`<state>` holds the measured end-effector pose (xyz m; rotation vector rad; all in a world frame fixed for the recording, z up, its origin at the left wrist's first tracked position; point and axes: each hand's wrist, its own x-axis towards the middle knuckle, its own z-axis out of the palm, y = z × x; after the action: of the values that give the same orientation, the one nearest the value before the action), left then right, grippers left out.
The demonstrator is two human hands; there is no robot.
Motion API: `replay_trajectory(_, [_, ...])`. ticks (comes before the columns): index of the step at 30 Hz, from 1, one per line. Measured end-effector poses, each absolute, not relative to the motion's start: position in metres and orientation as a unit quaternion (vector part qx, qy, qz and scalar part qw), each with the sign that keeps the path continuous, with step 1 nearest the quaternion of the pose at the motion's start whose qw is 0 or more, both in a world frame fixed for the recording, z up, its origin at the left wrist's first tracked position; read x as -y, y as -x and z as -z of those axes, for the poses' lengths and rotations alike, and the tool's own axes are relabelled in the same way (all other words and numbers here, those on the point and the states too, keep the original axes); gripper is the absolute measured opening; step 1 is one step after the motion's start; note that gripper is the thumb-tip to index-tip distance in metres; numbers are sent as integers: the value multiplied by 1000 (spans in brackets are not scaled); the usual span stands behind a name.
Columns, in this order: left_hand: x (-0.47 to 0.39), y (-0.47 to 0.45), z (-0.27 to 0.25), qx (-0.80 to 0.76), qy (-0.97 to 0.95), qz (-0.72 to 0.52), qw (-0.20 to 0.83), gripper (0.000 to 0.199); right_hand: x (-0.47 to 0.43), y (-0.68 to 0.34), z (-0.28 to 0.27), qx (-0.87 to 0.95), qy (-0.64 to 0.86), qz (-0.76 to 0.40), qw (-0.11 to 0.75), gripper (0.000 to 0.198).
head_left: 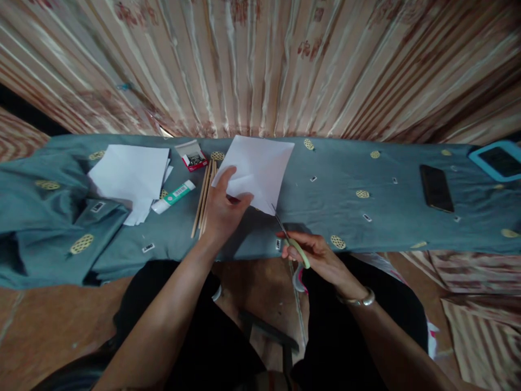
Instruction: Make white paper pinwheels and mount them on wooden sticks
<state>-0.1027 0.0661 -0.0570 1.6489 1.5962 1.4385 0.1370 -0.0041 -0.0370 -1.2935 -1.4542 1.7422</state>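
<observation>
My left hand [226, 212] grips a square sheet of white paper [264, 163] by its left side, thumb and fingers closed on it. The sheet is raised a little over the cloth, with one corner pointing toward me. In my right hand [307, 250] is a pair of scissors [299, 252] with pale green handles. Their blades reach up to the paper's near corner; whether they are cutting into it I cannot tell. Several thin wooden sticks [200, 203] lie beside and partly behind my left hand.
A green patterned cloth [337, 201] covers the narrow table. Left of the sticks are a glue tube [173, 196], an open small red-and-white box [192, 156] of dark metal bits, and a stack of white paper [130, 174]. A phone [436, 188] and blue-framed device [499, 161] lie right. Curtains [260, 65] hang behind.
</observation>
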Motion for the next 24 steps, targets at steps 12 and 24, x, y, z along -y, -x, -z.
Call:
replay_trajectory(12, [-63,100,60,-558,-605,-518,231,63,1,-132,41,540,474,-634,287,49])
replay_trajectory(24, [-61,98,57,-550,-606,-524,235,61,-1,-133,37,543,465,-641,278,51])
